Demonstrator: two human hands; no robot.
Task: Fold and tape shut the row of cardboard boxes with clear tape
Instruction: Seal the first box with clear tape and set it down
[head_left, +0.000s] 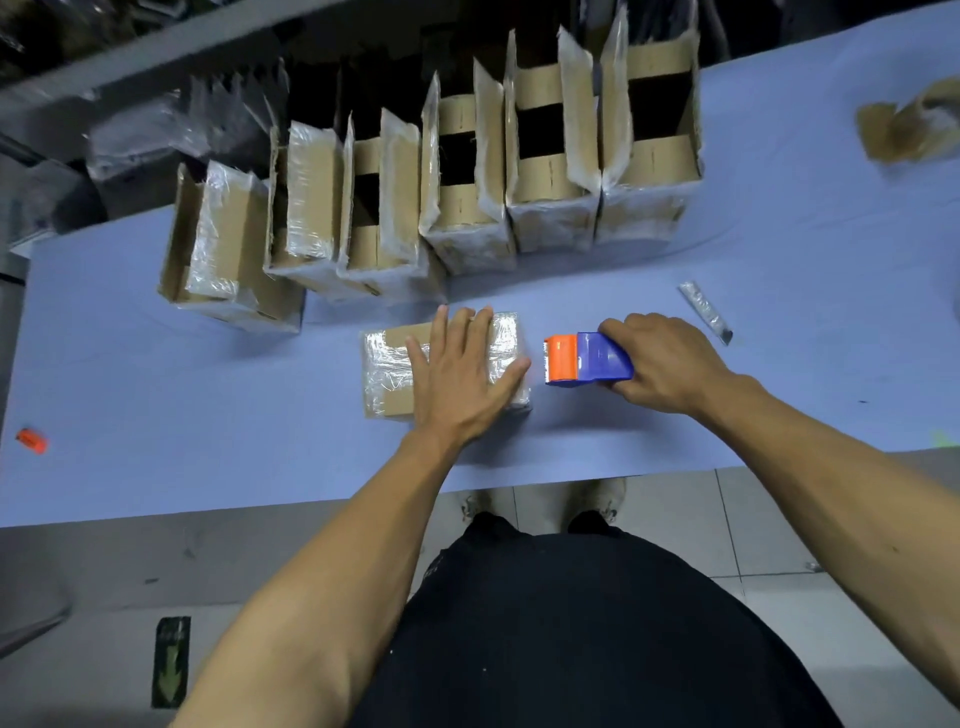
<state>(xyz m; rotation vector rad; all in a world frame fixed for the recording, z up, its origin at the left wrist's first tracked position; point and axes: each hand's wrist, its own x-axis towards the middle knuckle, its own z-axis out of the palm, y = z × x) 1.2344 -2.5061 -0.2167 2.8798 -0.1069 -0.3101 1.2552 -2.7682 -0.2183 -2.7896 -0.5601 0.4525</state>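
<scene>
Closed brown cardboard box (389, 364), glossy with crinkled clear tape, lies near on the lilac worktop (208, 415); left hand (457, 379) presses it flat-fingered. Right hand (660, 358) grips a blue-and-orange plastic tape dispenser (584, 359) just right.

Beyond the left hand (457, 374), flat on the closed box (395, 364), a row of open boxes (467, 182) walls off the far side. A bare strip of table (571, 291) runs between. Right of the right hand (660, 358), gripping the tape dispenser (587, 359), only a small wrapped stick (706, 312) lies nearby.
</scene>
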